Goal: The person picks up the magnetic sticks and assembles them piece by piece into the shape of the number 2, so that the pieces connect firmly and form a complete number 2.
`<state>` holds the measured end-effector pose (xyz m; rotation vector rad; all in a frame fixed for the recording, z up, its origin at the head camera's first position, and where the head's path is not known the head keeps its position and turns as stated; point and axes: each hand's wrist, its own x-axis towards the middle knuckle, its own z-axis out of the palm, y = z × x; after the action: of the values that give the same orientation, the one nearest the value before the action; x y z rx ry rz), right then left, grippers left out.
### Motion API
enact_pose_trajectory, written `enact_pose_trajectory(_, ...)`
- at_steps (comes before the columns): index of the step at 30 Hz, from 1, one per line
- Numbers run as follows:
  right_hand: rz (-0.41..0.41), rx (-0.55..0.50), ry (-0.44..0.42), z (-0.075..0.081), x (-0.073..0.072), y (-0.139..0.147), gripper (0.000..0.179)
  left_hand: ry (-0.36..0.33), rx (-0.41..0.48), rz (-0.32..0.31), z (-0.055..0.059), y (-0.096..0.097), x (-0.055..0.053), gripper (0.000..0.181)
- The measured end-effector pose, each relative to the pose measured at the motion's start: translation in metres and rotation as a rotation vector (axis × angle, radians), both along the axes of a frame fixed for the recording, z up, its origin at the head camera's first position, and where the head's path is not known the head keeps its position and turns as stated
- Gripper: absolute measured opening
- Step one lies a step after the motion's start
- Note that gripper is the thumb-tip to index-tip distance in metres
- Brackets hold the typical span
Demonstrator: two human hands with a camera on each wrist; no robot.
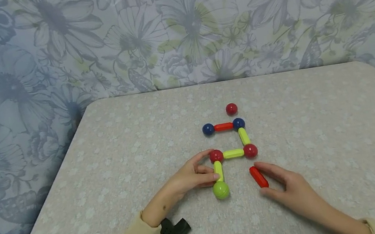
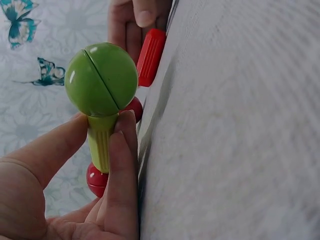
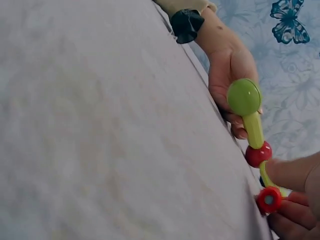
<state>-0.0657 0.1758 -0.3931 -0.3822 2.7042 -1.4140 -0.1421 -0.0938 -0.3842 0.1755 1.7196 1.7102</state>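
My left hand (image 1: 191,176) pinches a yellow-green rod (image 2: 101,142) between thumb and fingers, and one fingertip reaches the red ball (image 1: 216,156) at the rod's far end. At the near end sits a green ball (image 1: 221,190). From that red ball another yellow-green rod (image 1: 233,153) leads right to a second red ball (image 1: 250,150). A further yellow-green rod (image 1: 244,136) joins this to a blue ball (image 1: 238,123), then a red rod (image 1: 224,126) and another blue ball (image 1: 208,129). My right hand (image 1: 292,188) holds a loose red rod (image 1: 259,177) by thumb and fingertip; a grey disc shows in its end.
A separate red ball (image 1: 231,109) lies just behind the chain. The tabletop (image 1: 121,144) has a pale patterned cover. Behind it hangs a flowered backdrop (image 1: 173,32) with butterflies. A black curved piece (image 1: 175,230) is at my left wrist.
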Motion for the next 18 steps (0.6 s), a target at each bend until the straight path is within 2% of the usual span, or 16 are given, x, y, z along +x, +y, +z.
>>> enact_pose_trajectory(4, -0.022, 0.026, 0.088, -0.0038, -0.0034, -0.0019, 0.056, 0.002, 0.009, -0.005, 0.0011, -0.001, -0.0003, 0.073)
enact_pose_trajectory(11, -0.037, 0.007, 0.119, -0.0077, -0.0058, -0.0006, 0.05, 0.016, 0.018, -0.024, 0.0012, -0.0027, -0.0005, 0.075)
enact_pose_trajectory(15, -0.025, -0.089, 0.121, -0.0084, -0.0051, 0.0009, 0.043, 0.0, 0.004, -0.011, 0.0023, -0.0011, -0.0006, 0.072)
enact_pose_trajectory(18, -0.024, -0.208, 0.045, -0.0048, -0.0035, 0.0002, 0.035, -0.006, -0.006, -0.008, 0.0027, 0.0, -0.0004, 0.07)
